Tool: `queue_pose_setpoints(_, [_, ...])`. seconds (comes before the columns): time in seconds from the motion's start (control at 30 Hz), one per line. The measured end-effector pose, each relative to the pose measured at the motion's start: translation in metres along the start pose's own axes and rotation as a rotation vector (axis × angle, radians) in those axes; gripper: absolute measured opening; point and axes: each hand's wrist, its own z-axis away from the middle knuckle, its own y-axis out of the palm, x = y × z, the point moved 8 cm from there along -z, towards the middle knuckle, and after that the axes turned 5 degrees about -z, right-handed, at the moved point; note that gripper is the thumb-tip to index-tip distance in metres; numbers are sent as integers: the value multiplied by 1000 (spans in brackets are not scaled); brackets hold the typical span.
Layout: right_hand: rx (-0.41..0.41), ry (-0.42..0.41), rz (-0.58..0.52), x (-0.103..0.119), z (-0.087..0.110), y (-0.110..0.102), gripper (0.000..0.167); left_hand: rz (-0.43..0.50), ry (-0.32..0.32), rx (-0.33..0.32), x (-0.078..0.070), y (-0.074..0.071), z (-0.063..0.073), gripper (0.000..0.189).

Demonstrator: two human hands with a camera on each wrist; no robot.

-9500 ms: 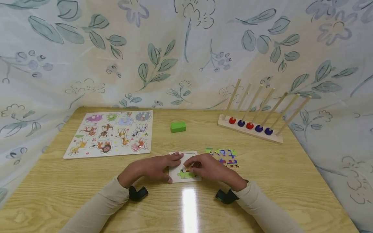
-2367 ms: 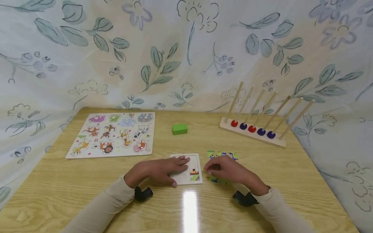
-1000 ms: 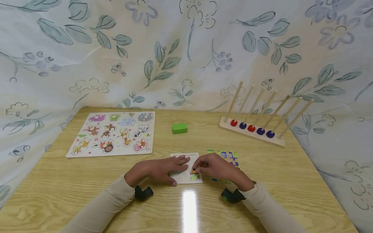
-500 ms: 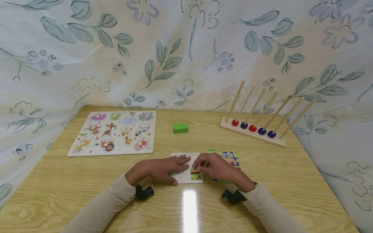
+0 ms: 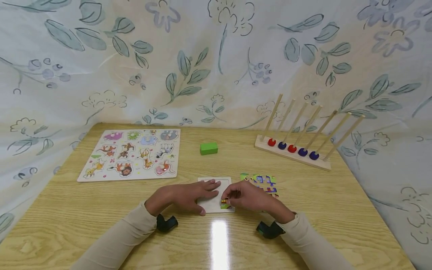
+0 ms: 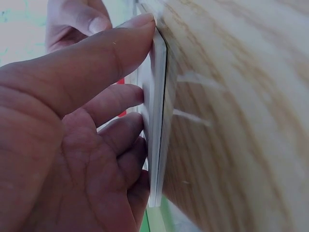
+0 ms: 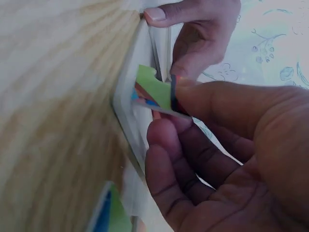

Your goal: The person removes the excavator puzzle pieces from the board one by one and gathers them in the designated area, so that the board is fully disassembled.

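Observation:
My left hand (image 5: pixel 187 195) rests with straight fingers on a white puzzle board (image 5: pixel 210 205); in the left wrist view its thumb (image 6: pixel 130 41) lies at the board's edge. At the board's lower right corner, my right hand (image 5: pixel 248 195) pinches a jigsaw piece (image 7: pixel 157 92) between thumb and fingers. The piece, green with red and blue print, stands tilted to the board in the right wrist view. Loose jigsaw pieces (image 5: pixel 259 179) lie just right of the board, partly hidden by my right hand.
An animal peg puzzle (image 5: pixel 131 176) lies at the back left of the wooden table (image 5: pixel 189 247). A green block (image 5: pixel 209 149) sits behind the board. At the back right stands a rod stand (image 5: pixel 290 153) with red and blue beads. Floral cloth (image 5: pixel 141 93) hangs behind.
Since 2.4 s ago my right hand has moved left, from beside the board onto its lower right corner, and now pinches the jigsaw piece there. My left hand has stayed on the board.

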Motion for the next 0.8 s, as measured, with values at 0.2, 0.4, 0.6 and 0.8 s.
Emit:
queue_pose_setpoints(0.2, [-7,16,-10,-1,1,0,15,-10,-10,-5,3,1,0,70])
queue_pose_setpoints(0.4, [-23,14,10,-1,3,-6,18,-11,-19,-8,3,0,0,70])
queue_pose_setpoints(0.6, [-71,-22,45,-1,11,-17,20,-14,-20,-3,3,-1,1,69])
queue_pose_setpoints(0.8, [-122,-44,69,-4,23,-26,18,-9,-6,1,1,1,1,69])
